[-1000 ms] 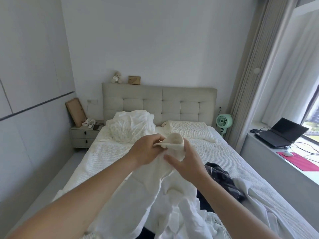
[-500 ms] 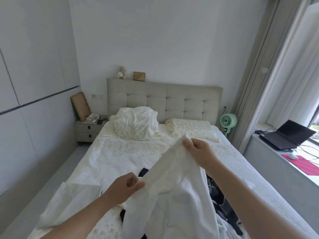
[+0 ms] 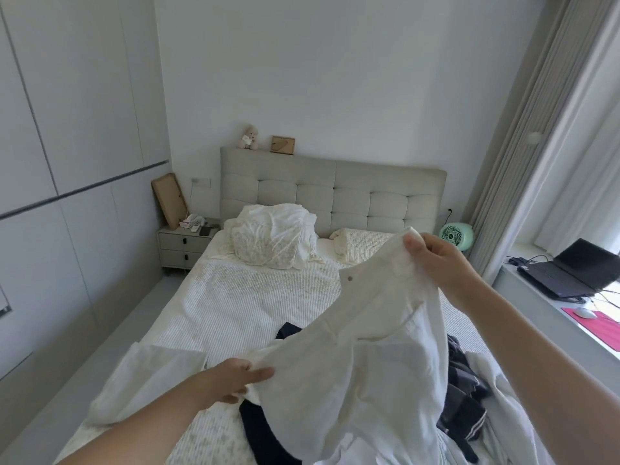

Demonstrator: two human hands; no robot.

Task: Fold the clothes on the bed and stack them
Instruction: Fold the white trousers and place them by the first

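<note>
- White shirt [image 3: 362, 344] hangs stretched in the air over the foot of the bed [image 3: 235, 303], held between both hands.
- Its collar band, with one small button, runs on a slant from the lower left corner up to the upper right corner.
- Right hand [image 3: 436, 263] is raised higher and further out, its thumb and fingers pinching the top corner of the collar.
- Left hand [image 3: 235, 380] sits lower and nearer, fingers mostly straight along the fabric, thumb side clamping the shirt's lower edge.
- Both forearms reach in bare from the bottom of the view, the right one angled steeply up, the left one lying low over the bed.
- Below the shirt, dark clothes [image 3: 463, 380] lie heaped on the bed, partly hidden by the hanging cloth.
- More white cloth [image 3: 147, 384] lies spread just beside the left wrist.
- A crumpled duvet [image 3: 275, 236] rests at the headboard [image 3: 335, 193].
- On the worktop [image 3: 550, 317] at right sits a laptop [image 3: 570, 273].
</note>
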